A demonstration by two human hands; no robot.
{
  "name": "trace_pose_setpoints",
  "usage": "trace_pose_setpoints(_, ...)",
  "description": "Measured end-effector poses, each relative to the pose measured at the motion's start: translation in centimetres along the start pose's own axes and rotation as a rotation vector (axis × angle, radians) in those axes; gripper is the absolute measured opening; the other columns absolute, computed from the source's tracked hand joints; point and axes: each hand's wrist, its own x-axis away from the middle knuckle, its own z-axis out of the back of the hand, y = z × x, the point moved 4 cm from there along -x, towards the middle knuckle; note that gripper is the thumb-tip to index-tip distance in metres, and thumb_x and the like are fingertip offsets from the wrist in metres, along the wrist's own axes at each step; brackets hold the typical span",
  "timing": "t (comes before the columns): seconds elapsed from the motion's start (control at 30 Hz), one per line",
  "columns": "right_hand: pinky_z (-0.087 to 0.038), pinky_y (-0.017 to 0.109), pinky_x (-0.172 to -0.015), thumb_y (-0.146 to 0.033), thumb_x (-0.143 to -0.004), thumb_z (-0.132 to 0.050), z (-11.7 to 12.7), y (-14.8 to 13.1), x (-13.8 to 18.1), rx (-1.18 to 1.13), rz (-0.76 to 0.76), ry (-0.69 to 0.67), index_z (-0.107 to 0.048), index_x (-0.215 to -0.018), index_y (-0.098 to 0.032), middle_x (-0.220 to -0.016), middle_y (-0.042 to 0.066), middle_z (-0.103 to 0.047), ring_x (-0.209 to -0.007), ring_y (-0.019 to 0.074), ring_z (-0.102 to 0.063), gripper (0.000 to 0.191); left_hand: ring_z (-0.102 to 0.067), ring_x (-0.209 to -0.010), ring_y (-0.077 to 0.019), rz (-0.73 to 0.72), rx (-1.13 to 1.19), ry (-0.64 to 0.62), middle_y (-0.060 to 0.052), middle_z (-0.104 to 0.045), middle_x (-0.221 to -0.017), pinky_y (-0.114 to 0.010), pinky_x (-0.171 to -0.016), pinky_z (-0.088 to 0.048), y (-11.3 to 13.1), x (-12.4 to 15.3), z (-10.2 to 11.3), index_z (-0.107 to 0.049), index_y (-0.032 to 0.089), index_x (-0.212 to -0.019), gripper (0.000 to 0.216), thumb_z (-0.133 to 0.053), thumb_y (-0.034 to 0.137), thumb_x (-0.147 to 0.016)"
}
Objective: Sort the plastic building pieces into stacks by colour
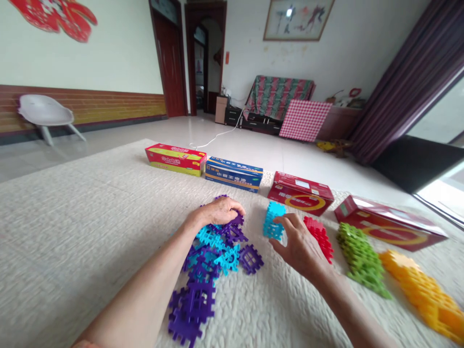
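Observation:
My left hand point(220, 210) is at the far end of a loose pile of purple and light-blue notched plastic building tiles. Its fingers curl down onto a purple tile point(237, 220), and the fingertips are partly hidden. Light-blue tiles point(210, 237) lie mixed among purple ones point(192, 307) nearer to me. My right hand point(297, 239) is beside a neat stack of light-blue tiles point(272, 223), thumb and fingers apart. Its index fingertip overlaps the stack's right side; whether it touches I cannot tell. Just past that hand is a row of red tiles point(318, 236), partly covered by it.
Green tiles point(362, 258) and yellow tiles point(422, 292) lie in rows at the right. Behind stand several cartons: a red and yellow box point(176, 159), a blue box point(234, 176) and dark red boxes point(300, 193). All rest on a cream textured cover point(108, 208).

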Motion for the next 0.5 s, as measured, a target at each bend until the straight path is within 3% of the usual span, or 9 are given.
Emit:
trace_pose_setpoints(0.3,-0.053,0.039,-0.071,-0.026,-0.083,-0.056,-0.4,-0.4,0.2,0.033,0.051,0.072,-0.054,-0.110,-0.018,-0.107,0.012,-0.054,-0.090,0.0254,-0.058,0.028,-0.065,-0.094,-0.0150,-0.001,0.048,0.065,0.000,-0.073,-0.101,-0.026,-0.090,-0.047,-0.1,0.1,0.5,-0.072,0.023,-0.102,0.037,-0.046,0.011,-0.078)
trace_pose_setpoints(0.5,-0.052,0.036,-0.076,-0.024,-0.088,-0.049,0.0,-3.7,0.5,-0.155,0.060,0.057,-0.058,-0.102,-0.020,-0.100,0.009,-0.058,-0.091,0.0223,-0.060,0.017,-0.066,-0.097,-0.0136,0.080,0.084,0.239,0.000,-0.073,-0.103,-0.025,-0.091,-0.048,-0.1,1.6,2.3,-0.072,0.020,-0.100,0.036,-0.043,0.011,-0.081)
